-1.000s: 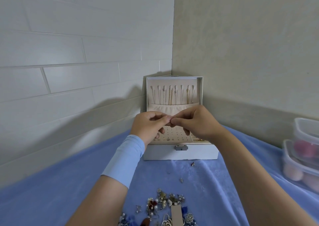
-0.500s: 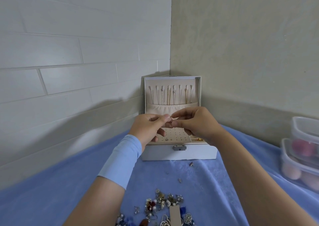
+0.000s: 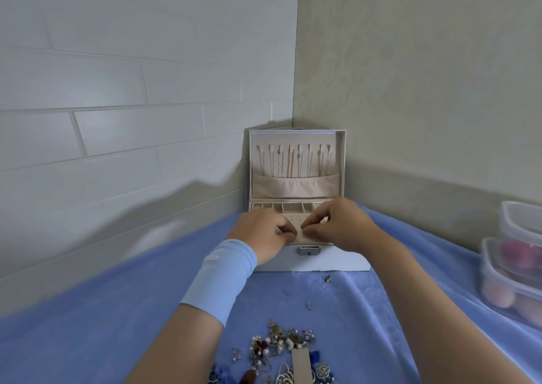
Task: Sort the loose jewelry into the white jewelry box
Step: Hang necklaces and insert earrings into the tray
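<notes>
At the desk's far corner, where two walls meet, the white jewelry box (image 3: 311,262) sits on blue cloth (image 3: 102,325), long axis left to right and latch (image 3: 308,250) facing the person. Its lid (image 3: 293,187) stands upright, with chains (image 3: 290,163) hanging straight down. Left hand (image 3: 261,237) and right hand (image 3: 340,225) curl over the perforated earring panel (image 3: 305,231), fingertips nearly meeting; I cannot tell what they pinch. Loose jewelry (image 3: 281,351) is heaped at the near edge.
</notes>
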Demonstrator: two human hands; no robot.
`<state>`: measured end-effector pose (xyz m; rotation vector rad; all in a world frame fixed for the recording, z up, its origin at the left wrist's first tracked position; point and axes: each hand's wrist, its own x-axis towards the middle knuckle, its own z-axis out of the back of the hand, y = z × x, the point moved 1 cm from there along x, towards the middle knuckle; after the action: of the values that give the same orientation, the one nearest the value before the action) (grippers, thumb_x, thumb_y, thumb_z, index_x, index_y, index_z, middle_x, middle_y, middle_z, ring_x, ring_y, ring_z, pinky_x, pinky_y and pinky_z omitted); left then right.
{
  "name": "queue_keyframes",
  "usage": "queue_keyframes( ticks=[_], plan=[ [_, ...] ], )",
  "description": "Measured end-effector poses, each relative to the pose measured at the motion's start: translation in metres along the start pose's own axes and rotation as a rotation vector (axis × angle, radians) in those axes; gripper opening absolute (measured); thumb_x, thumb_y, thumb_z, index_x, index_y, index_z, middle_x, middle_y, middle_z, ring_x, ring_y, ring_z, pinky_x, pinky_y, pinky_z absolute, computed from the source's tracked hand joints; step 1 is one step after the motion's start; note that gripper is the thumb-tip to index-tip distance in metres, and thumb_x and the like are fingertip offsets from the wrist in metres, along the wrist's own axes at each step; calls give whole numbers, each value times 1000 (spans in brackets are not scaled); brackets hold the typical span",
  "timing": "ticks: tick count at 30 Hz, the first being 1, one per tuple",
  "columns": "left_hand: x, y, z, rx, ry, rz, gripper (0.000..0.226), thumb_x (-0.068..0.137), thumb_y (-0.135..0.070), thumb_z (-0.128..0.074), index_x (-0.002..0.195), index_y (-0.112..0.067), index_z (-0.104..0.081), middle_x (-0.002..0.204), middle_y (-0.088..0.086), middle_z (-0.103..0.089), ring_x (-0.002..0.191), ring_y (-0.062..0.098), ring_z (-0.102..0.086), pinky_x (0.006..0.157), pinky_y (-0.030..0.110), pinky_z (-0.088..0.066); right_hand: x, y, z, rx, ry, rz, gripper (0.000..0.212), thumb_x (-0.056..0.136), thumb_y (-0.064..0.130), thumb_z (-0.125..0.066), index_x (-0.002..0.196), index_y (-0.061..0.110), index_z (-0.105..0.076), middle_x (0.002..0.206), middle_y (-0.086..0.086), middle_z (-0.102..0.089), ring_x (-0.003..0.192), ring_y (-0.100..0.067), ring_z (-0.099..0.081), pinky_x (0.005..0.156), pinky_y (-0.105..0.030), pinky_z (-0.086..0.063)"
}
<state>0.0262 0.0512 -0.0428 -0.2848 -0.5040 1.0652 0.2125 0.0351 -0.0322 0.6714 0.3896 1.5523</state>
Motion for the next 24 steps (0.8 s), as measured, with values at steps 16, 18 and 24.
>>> queue_keyframes(
  ticks=[16, 18, 24],
  plan=[
    [1, 3, 1, -5, 29, -44, 13, 89, -38, -65, 99, -35, -73, 99, -15, -61, 92, 8, -52, 89, 32, -48, -4, 8, 3, -144, 56, 53, 15, 83, 35, -73, 74, 25, -78, 61, 5, -68, 41, -1, -48, 42, -15, -38],
    [0, 3, 2, 9, 22, -42, 16, 90, -40, -65, 103, -34, -71, 105, -13, -61, 105, 9, -51, 94, 33, -45, -5, 10, 1, -108, 70, 56, 9, 81, 31, -75, 74, 29, -78, 67, 11, -72, 44, 1, -52, 43, -16, -41],
    [-13, -6, 16, 61, -25, -74, 9, 89, -36, -65, 96, -31, -68, 96, -16, -60, 91, 6, -49, 80, 23, -41, -1, 13, 8, -24, 33, 89, 16, 88, 38, -74, 74, 29, -75, 74, 6, -74, 61, -8, -63, 61, -28, -54]
  ],
)
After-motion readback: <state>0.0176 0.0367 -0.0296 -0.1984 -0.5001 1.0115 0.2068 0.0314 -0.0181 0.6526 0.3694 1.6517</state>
